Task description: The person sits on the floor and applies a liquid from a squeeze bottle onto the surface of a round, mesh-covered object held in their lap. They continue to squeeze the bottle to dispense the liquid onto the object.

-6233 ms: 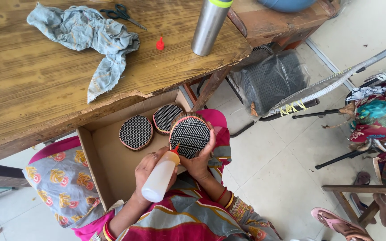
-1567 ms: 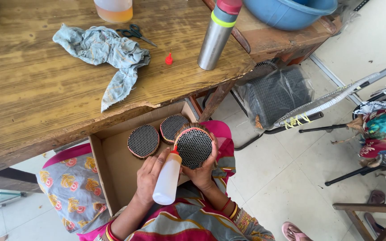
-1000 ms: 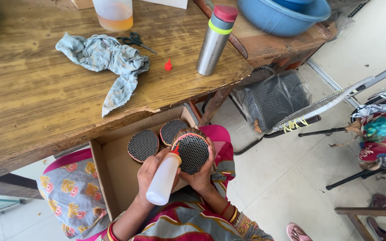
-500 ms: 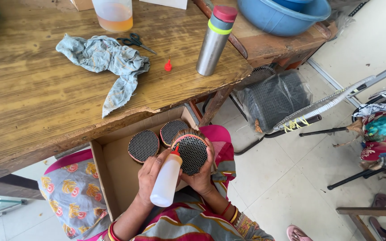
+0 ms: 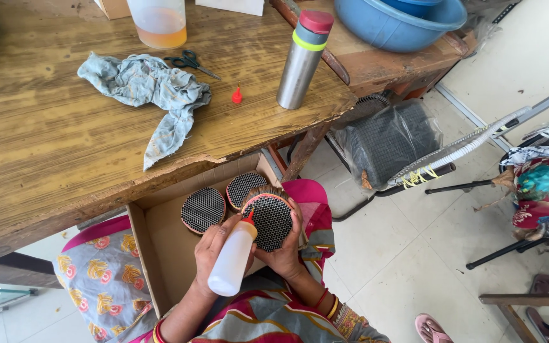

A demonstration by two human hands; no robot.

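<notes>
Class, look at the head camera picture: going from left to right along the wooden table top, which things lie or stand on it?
Crumpled blue-grey cloth → black-handled scissors → small red cap → steel flask with a red lid → blue basin. The jug of orange liquid stands behind the cloth and scissors, so it is left out.
</notes>
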